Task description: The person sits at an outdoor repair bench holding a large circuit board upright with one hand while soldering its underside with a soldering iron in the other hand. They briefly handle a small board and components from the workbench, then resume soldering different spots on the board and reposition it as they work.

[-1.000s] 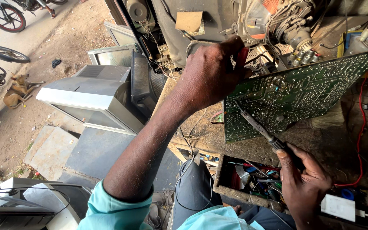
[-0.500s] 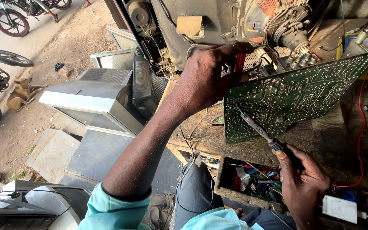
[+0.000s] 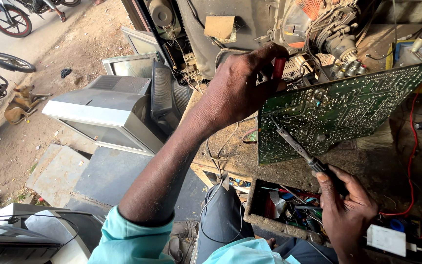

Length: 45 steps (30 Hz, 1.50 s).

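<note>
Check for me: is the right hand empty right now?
No, the right hand grips the dark handle of a soldering iron, whose tip rests against the green circuit board that the left hand holds up.

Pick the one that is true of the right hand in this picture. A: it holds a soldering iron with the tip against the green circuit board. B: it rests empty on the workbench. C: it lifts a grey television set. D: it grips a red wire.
A: the right hand grips the dark handle of a soldering iron whose tip meets the green circuit board, which the left hand holds up at its edge.
</note>
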Available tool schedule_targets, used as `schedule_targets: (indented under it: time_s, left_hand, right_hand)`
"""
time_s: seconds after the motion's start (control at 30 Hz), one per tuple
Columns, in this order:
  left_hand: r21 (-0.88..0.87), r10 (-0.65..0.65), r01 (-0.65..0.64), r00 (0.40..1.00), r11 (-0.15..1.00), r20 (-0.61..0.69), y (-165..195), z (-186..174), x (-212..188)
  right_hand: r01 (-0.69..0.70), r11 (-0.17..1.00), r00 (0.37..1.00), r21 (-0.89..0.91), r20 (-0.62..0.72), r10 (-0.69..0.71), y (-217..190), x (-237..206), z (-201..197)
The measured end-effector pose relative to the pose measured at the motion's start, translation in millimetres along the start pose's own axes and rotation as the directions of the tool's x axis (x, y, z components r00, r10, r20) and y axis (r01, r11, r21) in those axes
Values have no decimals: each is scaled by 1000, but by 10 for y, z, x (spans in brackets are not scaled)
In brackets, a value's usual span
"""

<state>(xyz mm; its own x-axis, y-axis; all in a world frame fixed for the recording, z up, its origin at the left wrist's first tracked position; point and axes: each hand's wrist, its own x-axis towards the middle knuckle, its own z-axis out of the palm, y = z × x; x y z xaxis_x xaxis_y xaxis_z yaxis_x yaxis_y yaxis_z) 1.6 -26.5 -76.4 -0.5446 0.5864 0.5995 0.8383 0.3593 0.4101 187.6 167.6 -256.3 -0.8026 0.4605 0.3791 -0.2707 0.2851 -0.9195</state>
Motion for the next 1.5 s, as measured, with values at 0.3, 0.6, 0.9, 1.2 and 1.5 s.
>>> schedule_targets:
  time_s: [0.3,0.6,0.9,1.2,1.5]
  left_hand:
    - [-66,89,-89,996,994,-17,-71,-12,30]
    - [70,-128,132,990,989,-57,-133,120,47]
    - [173,-89,103,992,979,-90,-195,221,81]
    - [178,-92,110,990,978,-104,-156,234,82]
    - [160,-156,165,985,973,-67,-121,193,100]
  right_hand:
    - [-55,995,998,-83,-45,52,408,-122,-114]
    - [-51,995,979,81,200,34,22,164,-54]
    - [76,996,997,-49,20,-75,69,-79,-6]
    - [93,993,996,-67,20,-92,-121,-15,17]
    - [87,995,996,-54,28,-85,-58,-50,-6]
